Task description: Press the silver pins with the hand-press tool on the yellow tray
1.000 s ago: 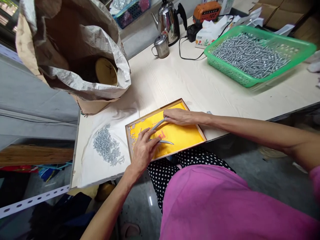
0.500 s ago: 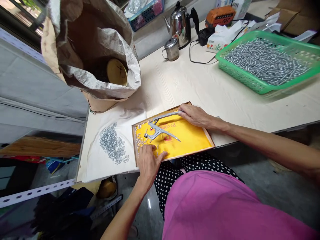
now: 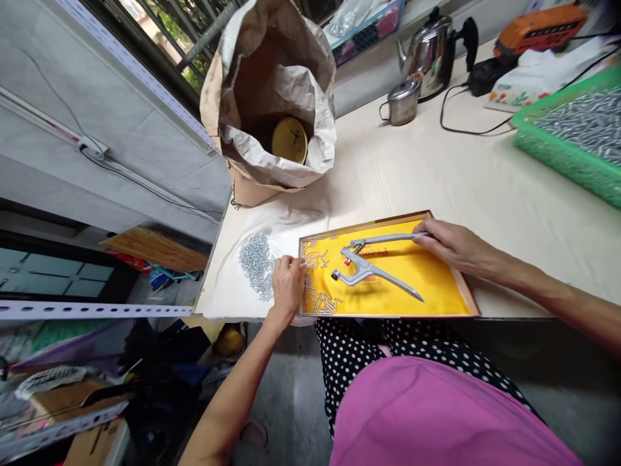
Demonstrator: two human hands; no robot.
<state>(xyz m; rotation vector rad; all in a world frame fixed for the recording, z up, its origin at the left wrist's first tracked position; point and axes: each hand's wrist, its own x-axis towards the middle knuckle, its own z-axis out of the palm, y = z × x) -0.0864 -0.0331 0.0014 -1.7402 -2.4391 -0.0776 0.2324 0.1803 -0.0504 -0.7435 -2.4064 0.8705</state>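
Note:
A yellow-bottomed shallow tray [image 3: 427, 280] with a wooden rim lies on the table's near edge. My right hand [image 3: 449, 244] is wrapped round one handle of grey metal pliers [image 3: 383, 276], whose curved jaws stand apart above the tray. A small spring shows near their pivot. My left hand [image 3: 289, 283] is closed at the tray's left rim, fingertips together; whatever they pinch is hidden. Small metal pins [image 3: 317, 301] lie scattered along the tray's left end. Beyond the rim, a pile of similar pins [image 3: 257, 262] rests on a white cloth [image 3: 223, 294], partly behind my left hand.
An open paper sack [image 3: 272, 178] with a round yellowish container [image 3: 290, 140] inside stands at the back left. Farther right are a lidded metal cup [image 3: 402, 107], a kettle [image 3: 429, 61], an orange charger [image 3: 541, 31] and a green basket [image 3: 565, 158] of metal pins.
My left hand has moved from inside the tray to its left rim. More pins lie loose at the tray's lower left. My right hand still holds the pliers, and the view has shifted left.

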